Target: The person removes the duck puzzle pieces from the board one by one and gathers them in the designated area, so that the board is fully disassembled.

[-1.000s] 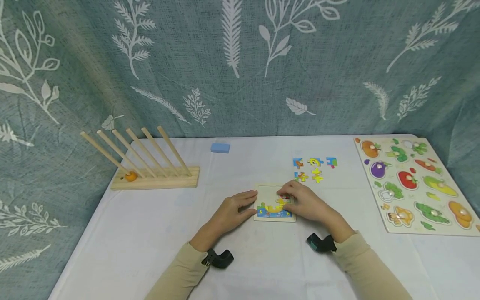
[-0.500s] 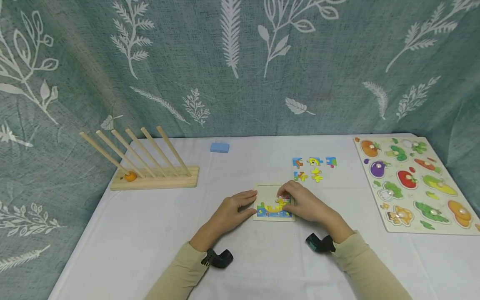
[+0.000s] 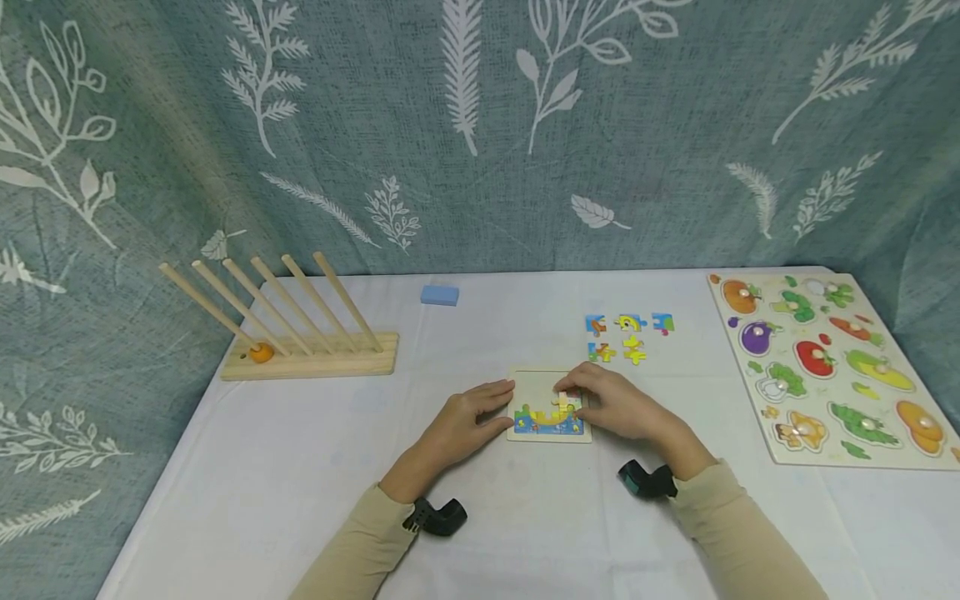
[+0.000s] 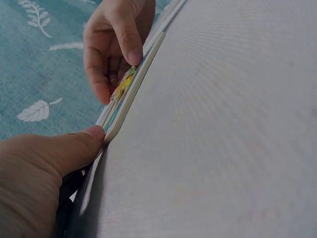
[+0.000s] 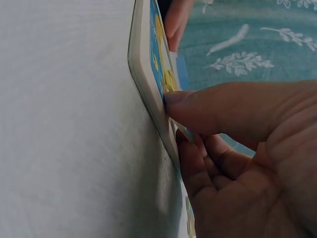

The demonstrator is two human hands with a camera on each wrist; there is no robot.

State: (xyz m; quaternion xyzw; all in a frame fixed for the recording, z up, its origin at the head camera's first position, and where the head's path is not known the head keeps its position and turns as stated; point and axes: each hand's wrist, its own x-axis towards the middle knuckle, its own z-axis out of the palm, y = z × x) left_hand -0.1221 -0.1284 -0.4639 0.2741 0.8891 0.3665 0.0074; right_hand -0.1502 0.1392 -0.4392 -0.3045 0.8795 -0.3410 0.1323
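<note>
A small jigsaw board (image 3: pixel 534 382) with a pale wooden frame lies in front of me, its lower part filled with blue and yellow pieces. Along its left edge rests my left hand (image 3: pixel 465 425), fingers fairly straight; the left wrist view has the left thumb (image 4: pixel 81 146) at a corner of the frame. My right hand (image 3: pixel 611 403) is over the right side of the board. Between its thumb and fingers it pinches a jigsaw piece (image 5: pixel 184 130), mostly hidden and tilted in the right wrist view. Several loose jigsaw pieces (image 3: pixel 632 323) lie behind the board, to the right.
A wooden peg stand (image 3: pixel 360 360) with several upright rods and an orange bead (image 3: pixel 261 352) is at the left. A blue block (image 3: pixel 440 296) lies near the back edge. On the right is a large vegetable peg puzzle (image 3: pixel 806 400). A patterned curtain (image 3: pixel 480 192) hangs behind the table.
My right hand and wrist have shifted slightly to the right, and the red part of the piece at its fingertips no longer shows. The left hand stays in place at the board's edge.
</note>
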